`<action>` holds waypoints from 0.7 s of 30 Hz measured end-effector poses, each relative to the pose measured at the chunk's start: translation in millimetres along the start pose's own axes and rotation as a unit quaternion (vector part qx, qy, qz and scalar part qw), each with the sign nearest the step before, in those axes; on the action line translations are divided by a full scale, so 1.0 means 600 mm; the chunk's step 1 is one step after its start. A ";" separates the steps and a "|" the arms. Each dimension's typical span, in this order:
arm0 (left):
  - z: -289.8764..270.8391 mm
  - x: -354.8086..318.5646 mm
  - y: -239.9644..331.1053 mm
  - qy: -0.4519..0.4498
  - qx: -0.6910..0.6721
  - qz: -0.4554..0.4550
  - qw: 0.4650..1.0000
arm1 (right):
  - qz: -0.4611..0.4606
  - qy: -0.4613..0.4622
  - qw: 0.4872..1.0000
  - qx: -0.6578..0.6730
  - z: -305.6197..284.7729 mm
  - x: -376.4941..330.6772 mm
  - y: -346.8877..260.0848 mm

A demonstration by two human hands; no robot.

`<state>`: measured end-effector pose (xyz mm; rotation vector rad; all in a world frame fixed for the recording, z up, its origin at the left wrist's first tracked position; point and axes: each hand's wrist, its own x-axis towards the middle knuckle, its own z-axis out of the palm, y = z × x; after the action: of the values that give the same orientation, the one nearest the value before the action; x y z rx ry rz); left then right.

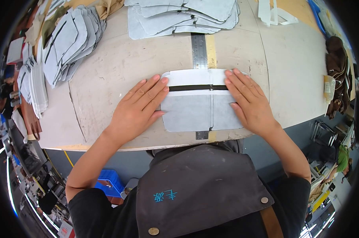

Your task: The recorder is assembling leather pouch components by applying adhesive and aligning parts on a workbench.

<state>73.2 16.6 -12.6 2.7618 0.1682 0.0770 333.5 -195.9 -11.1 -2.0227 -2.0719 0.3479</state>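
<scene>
A pale grey fabric panel (186,113) with rounded corners lies flat near the table's front edge. Across its upper part runs a black strip (191,88), with a white band (187,77) above it; a seam-like line crosses the panel from top to bottom. My left hand (142,105) rests flat on the panel's left edge, fingers stretched out. On the opposite edge my right hand (251,102) lies flat too, fingertips by the strip's right end. Neither hand grips anything. Under the panel passes a steel ruler (199,51), showing beyond and in front of it, beside a yellow strip (211,51).
A pile of similar grey panels (179,20) lies at the far side, another stack (70,39) at the left. White strips (37,89) hang near the left edge. Dark brown material (338,75) sits at the right rim. A blue crate (110,182) stands below the table.
</scene>
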 end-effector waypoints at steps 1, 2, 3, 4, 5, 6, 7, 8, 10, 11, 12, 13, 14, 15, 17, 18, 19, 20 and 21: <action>-0.002 -0.001 -0.006 0.000 0.001 0.017 1.000 | 0.013 -0.004 1.000 0.004 -0.001 -0.005 0.001; -0.004 -0.002 -0.010 -0.001 0.002 0.034 0.999 | 0.010 -0.005 1.000 0.007 -0.001 -0.006 0.002; -0.006 -0.001 -0.012 -0.002 0.001 0.031 1.000 | 0.013 -0.011 1.000 0.001 -0.001 -0.007 0.002; -0.008 0.001 -0.013 0.000 -0.002 0.036 0.999 | 0.017 -0.017 1.000 -0.004 -0.002 -0.008 0.002; -0.009 0.001 -0.015 0.002 -0.005 0.042 0.999 | 0.016 -0.018 1.000 -0.002 -0.003 -0.008 0.001; -0.009 0.000 -0.018 0.001 -0.006 0.040 0.999 | 0.020 -0.012 1.000 0.002 -0.005 -0.009 0.000; -0.008 -0.001 -0.020 0.007 -0.004 0.050 0.999 | 0.025 -0.006 1.000 0.007 -0.006 -0.010 -0.001; -0.008 -0.002 -0.022 0.013 -0.003 0.060 0.998 | 0.025 -0.008 1.000 0.008 -0.007 -0.014 0.000; -0.007 -0.002 -0.022 0.019 -0.002 0.058 0.998 | 0.020 0.024 0.999 0.012 -0.010 -0.025 0.004; -0.006 -0.001 -0.021 0.026 0.001 0.056 0.998 | 0.020 0.021 0.999 0.013 -0.010 -0.029 0.006; -0.005 0.000 -0.020 0.026 -0.001 0.055 0.998 | 0.019 0.034 0.999 0.012 -0.011 -0.033 0.007; -0.006 0.001 -0.019 0.028 0.002 0.055 0.998 | 0.017 0.046 0.999 0.011 -0.012 -0.037 0.008; -0.007 0.001 -0.018 0.031 0.006 0.055 0.998 | 0.017 0.044 0.999 0.011 -0.014 -0.040 0.008; -0.007 0.002 -0.018 0.031 0.004 0.055 0.998 | 0.018 0.046 0.999 0.010 -0.016 -0.042 0.008; -0.007 0.003 -0.018 0.039 0.010 0.061 0.997 | 0.021 0.046 0.999 0.007 -0.020 -0.045 0.010; -0.006 0.003 -0.018 0.040 0.008 0.062 0.997 | 0.018 0.045 0.999 0.000 -0.021 -0.047 0.011; -0.005 0.004 -0.018 0.047 0.011 0.065 0.997 | 0.015 0.045 0.999 -0.007 -0.023 -0.049 0.012; -0.003 0.004 -0.018 0.053 0.014 0.066 0.996 | 0.014 0.045 0.999 -0.007 -0.022 -0.050 0.015; -0.003 0.004 -0.018 0.053 0.015 0.066 0.996 | 0.009 0.048 0.999 -0.010 -0.021 -0.052 0.018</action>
<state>74.5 27.8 -15.0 2.7967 0.0158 0.2590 348.3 -226.7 -2.5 -2.0278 -2.0082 0.2293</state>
